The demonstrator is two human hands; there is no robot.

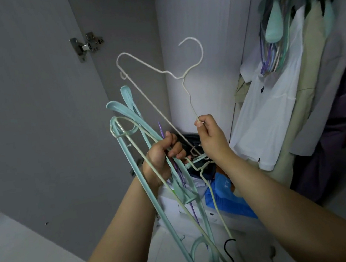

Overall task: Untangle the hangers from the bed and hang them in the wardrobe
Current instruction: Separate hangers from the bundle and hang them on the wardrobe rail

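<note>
I stand at the open wardrobe. My left hand (163, 151) grips a tangled bundle of hangers (140, 156): several mint-green plastic ones, a cream wire one and a thin purple one, hanging down past my forearm. My right hand (211, 136) pinches one arm of a white wire hanger (155, 67), which stands tilted above both hands with its hook pointing up. Its lower corner sits between my two hands, close to the bundle. A black hanger hook (229, 248) shows at the bottom edge.
Grey wardrobe door (36, 125) with a metal hinge (85, 45) stands open on the left. At the upper right, hung hangers (276, 37) and clothes, including a white shirt (273, 105), fill the rail. Folded clothes and a blue bag (226, 198) lie on the wardrobe floor.
</note>
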